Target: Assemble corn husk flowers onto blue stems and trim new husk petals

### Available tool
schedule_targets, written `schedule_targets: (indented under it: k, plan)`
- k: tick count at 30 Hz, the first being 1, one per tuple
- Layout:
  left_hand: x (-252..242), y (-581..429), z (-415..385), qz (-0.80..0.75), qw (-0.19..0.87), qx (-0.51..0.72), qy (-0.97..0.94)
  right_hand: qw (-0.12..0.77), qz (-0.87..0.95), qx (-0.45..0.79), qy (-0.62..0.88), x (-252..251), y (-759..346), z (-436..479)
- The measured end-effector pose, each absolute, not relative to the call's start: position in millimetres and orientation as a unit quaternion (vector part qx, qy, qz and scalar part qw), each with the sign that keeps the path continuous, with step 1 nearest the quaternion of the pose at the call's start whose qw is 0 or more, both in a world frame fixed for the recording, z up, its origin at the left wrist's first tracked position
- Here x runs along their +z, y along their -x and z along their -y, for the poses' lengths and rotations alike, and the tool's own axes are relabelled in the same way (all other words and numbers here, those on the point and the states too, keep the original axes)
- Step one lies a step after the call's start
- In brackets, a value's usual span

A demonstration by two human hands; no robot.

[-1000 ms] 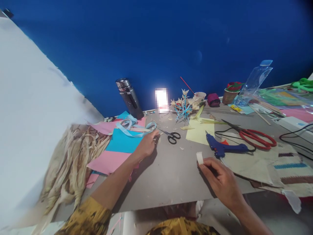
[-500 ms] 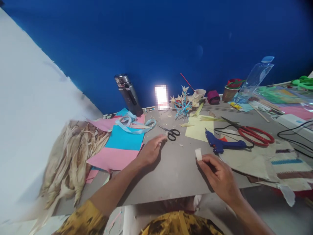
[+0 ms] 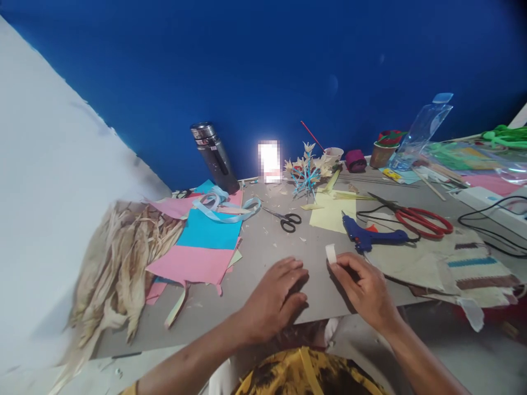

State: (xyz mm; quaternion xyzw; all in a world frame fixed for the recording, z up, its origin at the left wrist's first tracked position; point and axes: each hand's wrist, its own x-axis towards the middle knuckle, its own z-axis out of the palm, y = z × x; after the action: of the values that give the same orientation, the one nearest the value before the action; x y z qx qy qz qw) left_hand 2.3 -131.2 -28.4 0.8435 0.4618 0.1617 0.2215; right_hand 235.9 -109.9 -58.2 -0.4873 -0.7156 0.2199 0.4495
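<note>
Between the thumb and fingers of my right hand [image 3: 362, 288] is a small whitish strip [image 3: 331, 254], pinched at its lower end and pointing up. My left hand [image 3: 278, 296] hovers low over the table's front part, fingers apart and holding nothing. Black-handled scissors [image 3: 286, 220] lie beyond my left hand. To the right of the strip rests a blue glue gun [image 3: 366, 235]. A pale yellow sheet [image 3: 333, 211] is on the table behind the strip. Farther back stands a bunch of cream husk flowers with blue stems [image 3: 308, 173].
Dried husks [image 3: 127, 263], pink and blue sheets [image 3: 209, 230] and a light blue ribbon [image 3: 247, 211] lie at left. A dark flask [image 3: 216, 159] leans by the wall. Red-handled shears [image 3: 424, 221], a plastic bottle [image 3: 422, 134] and a cable [image 3: 486, 233] are at right.
My left hand has moved back from beside the black scissors toward the table's front edge, to the right. My right hand keeps its pinch on the strip, nearly in place.
</note>
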Motion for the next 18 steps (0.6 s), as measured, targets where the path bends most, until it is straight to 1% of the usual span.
schedule_targets:
  k: [1,3,7,9,12,15,18]
  plan:
    - [-27,-5,132,-0.467,0.225,0.177,-0.837,0.45,0.715,0.217,0.488,-58,-236,110]
    - [-27,-11,121,-0.49,0.198,0.178,-0.83,0.449,0.717,0.213,0.489,-58,-236,109]
    - [-32,-26,96,-0.545,0.14,0.115,-0.819,0.449,0.721,0.209,0.485,-60,-237,109]
    - [-33,-29,104,-0.518,0.143,0.081,-0.84,0.45,0.722,0.211,0.482,-59,-237,109]
    - [-29,-25,135,-0.427,0.172,0.061,-0.886,0.456,0.719,0.214,0.478,-59,-237,111]
    - [-24,-15,151,-0.451,0.169,0.067,-0.874,0.459,0.718,0.213,0.478,-60,-237,110]
    - [-24,-6,141,-0.485,0.157,0.073,-0.858,0.45,0.725,0.204,0.48,-62,-236,108]
